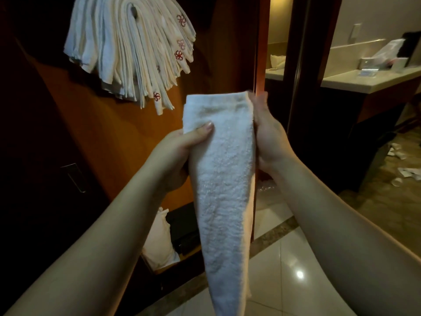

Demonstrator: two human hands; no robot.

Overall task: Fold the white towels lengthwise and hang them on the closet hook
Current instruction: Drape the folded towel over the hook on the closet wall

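Observation:
A white towel, folded into a long narrow strip, hangs down in front of me. My left hand grips its left edge near the top, thumb pressed on the front. My right hand holds the right edge, fingers reaching up to the top corner. Up on the left, several folded white towels with red flower marks hang fanned over the closet hook on the wooden closet wall.
A white bag or pillow sits in the closet bottom beside a dark box. A dark door with a metal handle stands left. A counter with a tissue box lies right, and scraps litter the tiled floor.

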